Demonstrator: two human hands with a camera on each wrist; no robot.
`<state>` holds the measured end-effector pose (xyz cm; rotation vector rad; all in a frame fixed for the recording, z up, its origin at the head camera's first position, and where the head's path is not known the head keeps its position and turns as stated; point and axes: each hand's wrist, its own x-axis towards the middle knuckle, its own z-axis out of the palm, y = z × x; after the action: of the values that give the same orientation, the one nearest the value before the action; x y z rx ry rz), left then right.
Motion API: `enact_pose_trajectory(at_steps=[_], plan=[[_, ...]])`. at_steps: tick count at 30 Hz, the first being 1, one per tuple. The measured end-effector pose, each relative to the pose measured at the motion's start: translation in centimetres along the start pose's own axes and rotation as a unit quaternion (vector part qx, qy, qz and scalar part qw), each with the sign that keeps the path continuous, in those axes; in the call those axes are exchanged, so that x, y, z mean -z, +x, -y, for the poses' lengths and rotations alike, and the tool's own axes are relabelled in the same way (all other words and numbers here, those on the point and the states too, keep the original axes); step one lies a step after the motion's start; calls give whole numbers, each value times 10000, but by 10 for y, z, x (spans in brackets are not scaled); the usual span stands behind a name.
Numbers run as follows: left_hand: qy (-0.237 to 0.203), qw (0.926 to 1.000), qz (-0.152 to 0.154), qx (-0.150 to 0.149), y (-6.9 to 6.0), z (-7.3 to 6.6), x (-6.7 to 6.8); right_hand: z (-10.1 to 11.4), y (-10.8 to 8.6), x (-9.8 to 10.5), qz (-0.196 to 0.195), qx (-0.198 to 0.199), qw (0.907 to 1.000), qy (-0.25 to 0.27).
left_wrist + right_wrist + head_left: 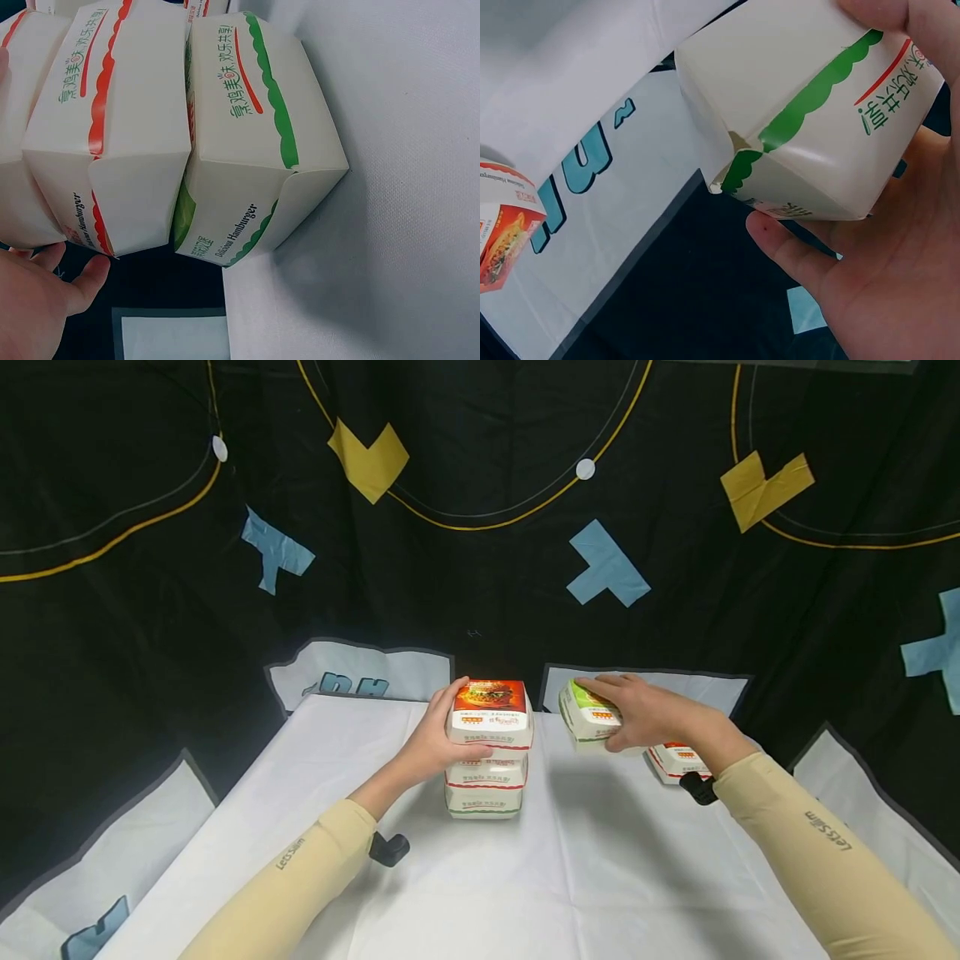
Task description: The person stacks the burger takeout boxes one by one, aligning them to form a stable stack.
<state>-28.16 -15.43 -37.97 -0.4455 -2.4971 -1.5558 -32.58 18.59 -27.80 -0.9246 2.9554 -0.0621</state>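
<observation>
Three hamburger boxes stand stacked on the white-covered table. The top box (489, 727) has a red burger picture on its lid; below it are a red-trimmed box (124, 97) and a green-trimmed box (251, 112) at the bottom. My left hand (431, 739) grips the top box from its left side, thumb across the front. To the right of the stack, my right hand (648, 714) holds a green-lidded hamburger box (583, 717) above the table, its fingers over the lid and thumb at the near side. The right wrist view shows this box's green scalloped trim (817, 94).
Another red-topped hamburger box (669, 766) sits on the table (480, 885) at the right, partly hidden behind my right forearm. A black curtain (480, 602) with coloured tape hangs beyond the table's far edge.
</observation>
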Motion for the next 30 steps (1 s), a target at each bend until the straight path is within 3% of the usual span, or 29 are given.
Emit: enact_pose_trajectory(at_steps=[19, 30], plan=[[45, 9999, -55, 83, -2, -1, 1, 21, 5, 20, -188, 342, 9992, -31], [-18, 10000, 14, -79, 0, 0, 0, 28, 7, 28, -394, 345, 9986, 19]])
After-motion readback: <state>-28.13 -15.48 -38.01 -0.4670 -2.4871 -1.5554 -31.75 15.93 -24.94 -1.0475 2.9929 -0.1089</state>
